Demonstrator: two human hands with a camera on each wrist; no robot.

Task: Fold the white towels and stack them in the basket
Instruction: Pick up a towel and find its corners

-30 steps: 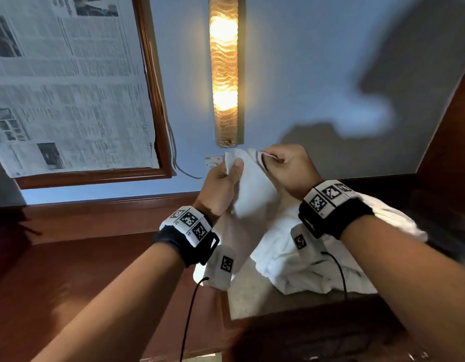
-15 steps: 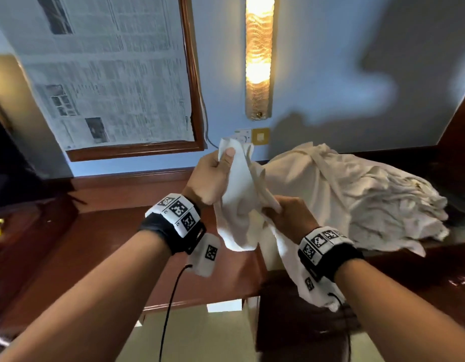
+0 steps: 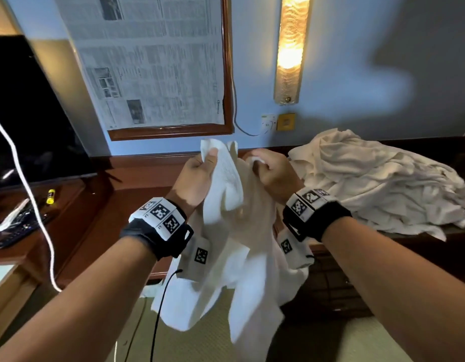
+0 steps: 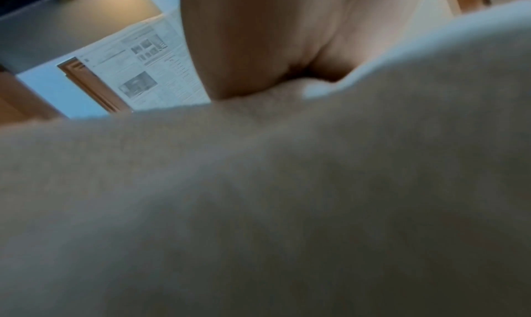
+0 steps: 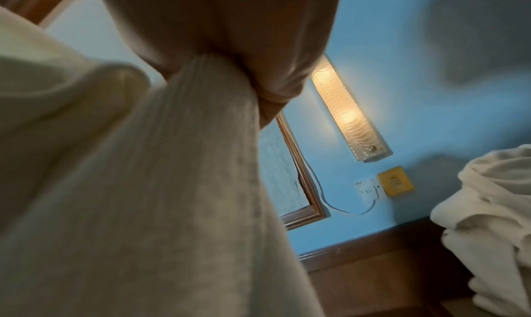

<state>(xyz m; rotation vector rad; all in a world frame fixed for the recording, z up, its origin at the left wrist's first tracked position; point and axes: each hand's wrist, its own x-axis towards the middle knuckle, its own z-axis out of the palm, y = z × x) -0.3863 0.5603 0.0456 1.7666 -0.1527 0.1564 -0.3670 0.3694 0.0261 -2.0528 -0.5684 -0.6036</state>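
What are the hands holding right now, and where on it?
One white towel: left hand and right hand each grip its bunched top edge; the rest hangs below.

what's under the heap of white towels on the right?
The heap of towels rests on a dark ledge, visible only at its front edge. Whatever lies beneath the heap is covered; no basket shows.

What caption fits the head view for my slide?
Left hand and right hand hold a white towel up by its top edge beside the towel pile.

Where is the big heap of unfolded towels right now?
In the head view the heap of towels lies on the dark wooden counter at right, just beyond the right hand, below the wall lamp.
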